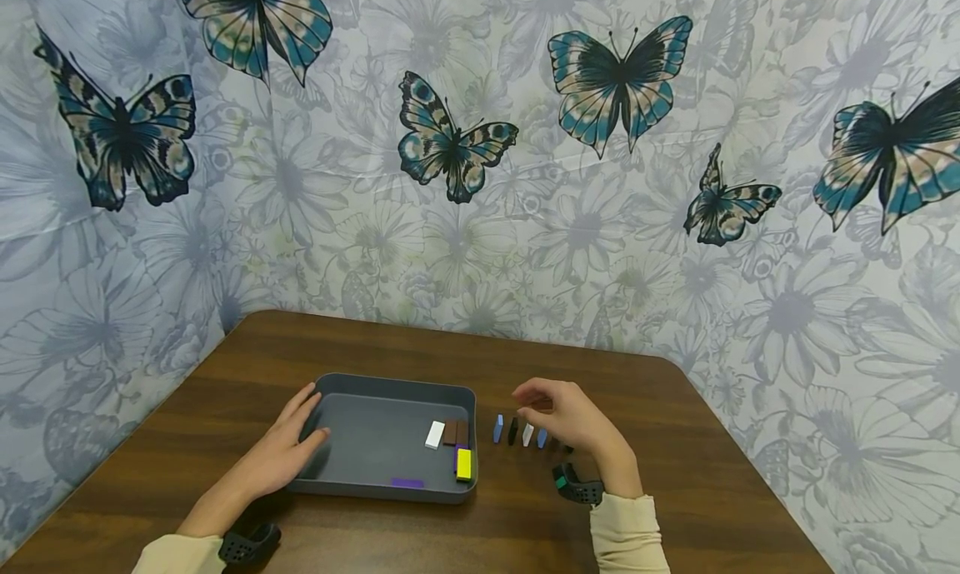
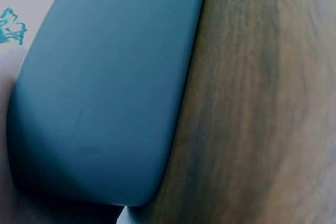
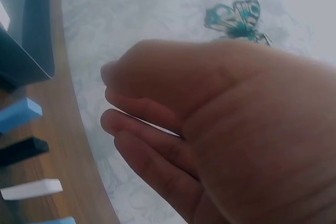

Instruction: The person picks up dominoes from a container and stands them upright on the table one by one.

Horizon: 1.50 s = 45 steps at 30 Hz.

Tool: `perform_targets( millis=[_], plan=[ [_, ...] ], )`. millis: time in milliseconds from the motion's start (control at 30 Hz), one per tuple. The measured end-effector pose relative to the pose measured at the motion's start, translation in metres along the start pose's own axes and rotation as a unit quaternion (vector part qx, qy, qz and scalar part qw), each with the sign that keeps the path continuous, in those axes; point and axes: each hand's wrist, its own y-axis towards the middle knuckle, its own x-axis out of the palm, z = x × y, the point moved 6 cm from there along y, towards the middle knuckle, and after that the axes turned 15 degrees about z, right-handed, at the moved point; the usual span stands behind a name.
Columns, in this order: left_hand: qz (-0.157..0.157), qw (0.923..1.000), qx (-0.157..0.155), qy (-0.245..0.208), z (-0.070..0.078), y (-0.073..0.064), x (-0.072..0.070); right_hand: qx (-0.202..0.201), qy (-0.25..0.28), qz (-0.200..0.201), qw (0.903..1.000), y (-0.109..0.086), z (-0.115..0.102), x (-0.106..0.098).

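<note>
Head view: relaxed left hand touches grey rectangular tray; right of it, half-curled, empty right hand hovers by upright blue, black, white blocks, best pinched singly.

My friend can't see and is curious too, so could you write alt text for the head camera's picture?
A person's left hand rests at the left end of a gray tray holding small blocks, while their right hand, fingers bent, hovers by a row of blocks standing on a brown table. Behind is a pale floral backdrop with teal butterflies.
</note>
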Motion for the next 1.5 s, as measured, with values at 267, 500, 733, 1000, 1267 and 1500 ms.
perform_targets(
  millis=[267, 500, 733, 1000, 1267, 1500],
  plan=[
    [-0.004, 1.0, -0.001, 0.0, 0.001, -0.001, -0.001, -0.021, -0.001, -0.029, 0.9994, 0.003, -0.014, 0.017],
    [-0.002, 1.0, 0.002, -0.005, 0.004, -0.002, -0.004, -0.009, 0.006, -0.04, 0.9991, 0.003, -0.022, 0.027],
    [-0.004, 1.0, -0.002, -0.005, 0.005, -0.004, -0.005, -0.034, 0.0, -0.061, 0.9976, 0.005, -0.034, 0.043],
    [-0.006, 0.9999, -0.003, -0.011, 0.005, -0.001, -0.005, -0.059, 0.007, -0.095, 0.9937, 0.007, -0.046, 0.061],
    [-0.011, 0.9999, -0.006, -0.012, 0.001, -0.003, 0.001, -0.094, 0.004, -0.122, 0.9881, 0.002, -0.053, 0.087],
    [-0.003, 0.9999, -0.003, -0.013, 0.001, -0.003, 0.0, -0.117, -0.025, -0.142, 0.9827, 0.0, -0.064, 0.103]
  ],
)
